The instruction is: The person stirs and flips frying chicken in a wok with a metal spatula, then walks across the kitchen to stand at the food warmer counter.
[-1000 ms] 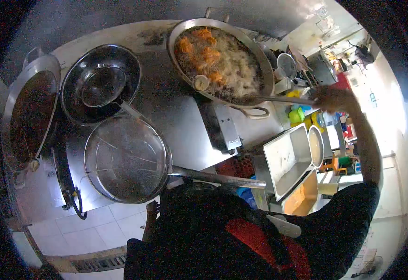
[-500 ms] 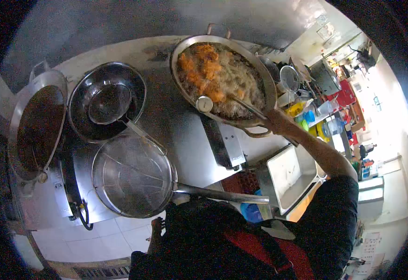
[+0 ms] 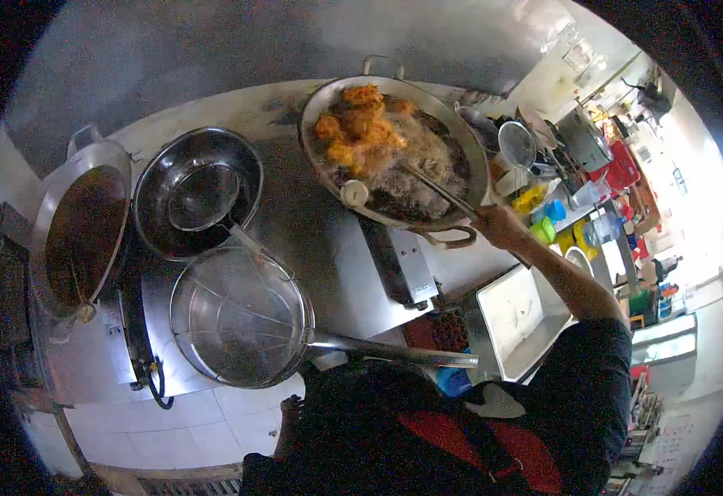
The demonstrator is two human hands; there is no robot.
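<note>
Steel utensil (image 3: pixel 437 188), one: slim straight shaft, long axis diagonal, running from the right hand (image 3: pixel 498 227) up and leftward into the large pan; far end hidden in froth.
Right hand: fingers closed around the shaft, just outside the rim.
Large pan (image 3: pixel 310 124): round, wide, metal, loop handles; dark oil bubbling under pale foam.
Fried pieces (image 3: pixel 365 128): orange, rough, knobbly, clustered toward the pan's left.
Dial (image 3: pixel 355 194): round, pale-faced, at the near rim.
Bench (image 3: pixel 320 240): smooth sheet metal, reflective.
Strainer (image 3: pixel 241 318): wide, round, fine wire mesh; long metal handle pointing right.
Bowl (image 3: pixel 153 197): dark, glossy, round; smaller strainer (image 3: pixel 204 198) inside.
Second pan (image 3: pixel 51 207): metal, far left, dark brown liquid.
Tray (image 3: pixel 510 314): white, rectangular, smooth.
Left hand (image 3: pixel 293 407): low beside the body, shadowed; cannot tell whether spread or closed.
</note>
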